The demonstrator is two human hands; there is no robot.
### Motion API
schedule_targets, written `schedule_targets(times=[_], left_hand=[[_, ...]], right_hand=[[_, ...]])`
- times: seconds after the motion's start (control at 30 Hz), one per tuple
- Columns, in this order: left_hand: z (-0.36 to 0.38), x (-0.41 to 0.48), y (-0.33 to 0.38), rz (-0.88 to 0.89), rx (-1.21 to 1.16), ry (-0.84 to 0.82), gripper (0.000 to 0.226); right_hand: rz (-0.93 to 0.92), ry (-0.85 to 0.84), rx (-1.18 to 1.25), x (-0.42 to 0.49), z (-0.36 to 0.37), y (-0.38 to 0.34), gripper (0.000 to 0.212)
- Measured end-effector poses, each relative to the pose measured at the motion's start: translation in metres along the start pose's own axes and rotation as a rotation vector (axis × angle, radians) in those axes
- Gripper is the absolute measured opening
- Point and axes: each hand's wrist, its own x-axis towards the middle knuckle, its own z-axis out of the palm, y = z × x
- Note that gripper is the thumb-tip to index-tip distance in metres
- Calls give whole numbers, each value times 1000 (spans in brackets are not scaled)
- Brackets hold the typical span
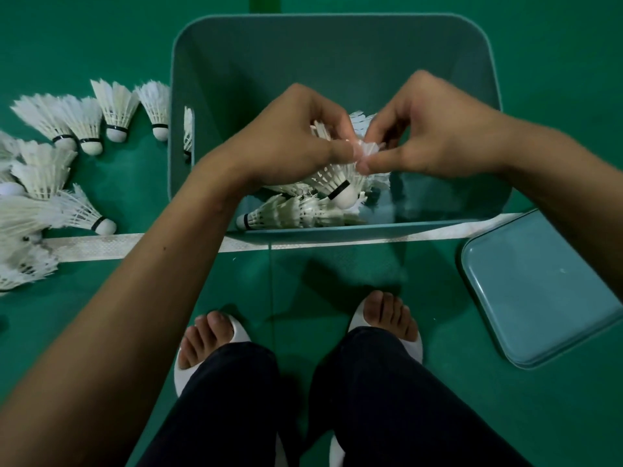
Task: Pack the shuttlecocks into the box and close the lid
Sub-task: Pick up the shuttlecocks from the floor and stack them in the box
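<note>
An open teal box [256, 62] stands on the green floor ahead of me. Both hands hover over its near half. My left hand [286, 136] grips a white shuttlecock [338, 183] whose cork with a black band points down and toward me. My right hand [435, 133] pinches white feathers [367, 148] where the two hands meet. Several shuttlecocks [293, 214] lie at the box's near wall. More shuttlecocks [84, 119] lie on the floor left of the box. The teal lid [546, 291] lies flat on the floor at the right.
A white court line [111, 246] runs across the floor under the box's near edge. My two feet in white slippers [215, 335] stand just in front of the box, with dark trousers below. A large heap of shuttlecocks [27, 227] fills the far left.
</note>
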Motion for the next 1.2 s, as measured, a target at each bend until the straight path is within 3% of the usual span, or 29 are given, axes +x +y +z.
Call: schedule_targets(times=[0.1,0.2,0.4,0.6,0.73,0.8,0.93,1.07,1.2], left_hand=[[6,0,-7,-49,-39,113,25],[0,0,-13,-150,34,126,23],[-14,-9,-20,-310,323,-190,52],[-17,-12,-21,-381,336,-494,73],[-21,-8,-23,-351,260,-586,47],[-22,-5,-27,-310,266,-533,41],[-17,4,-28,-299,141,-220,51],[-12,13,-18,-372,155,-110,66],[-8,18,-9,-390,188,-31,61]], right_hand=[[75,42,-159,-5,0,7,12],[220,-4,-327,-6,6,14,10],[449,-131,-435,-9,27,21,15],[511,-314,-327,5,41,25,9],[573,-369,-203,17,47,37,5],[646,-362,-38,25,50,44,6],[727,-338,186,37,54,52,10],[691,-387,81,43,61,52,9],[596,-410,-101,43,64,42,10]])
